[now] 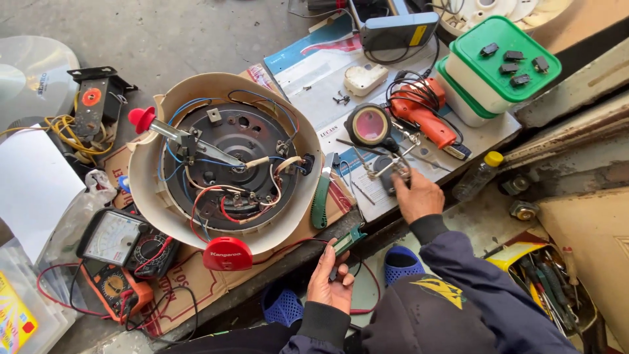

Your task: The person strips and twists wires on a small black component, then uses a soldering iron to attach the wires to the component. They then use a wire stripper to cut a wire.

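Both hands work at the bench edge. Left hand [331,278] curls upward, fingers closed round a small green circuit board [347,240] just below the upturned cream cooker base [223,160]. Right hand [418,195] reaches forward, palm down, fingers bent onto a metal clip stand [393,164] beside a round magnifier [371,124]; its grip is hidden. Leftmost, a yellow printed package [14,314] sits in a clear box. Farther right lie a blue-and-white paper sheet [321,62], then green-lidded white tubs [501,62].

green-lidded tubs [501,62], orange multimeter [114,288], plastic bottle [479,176]
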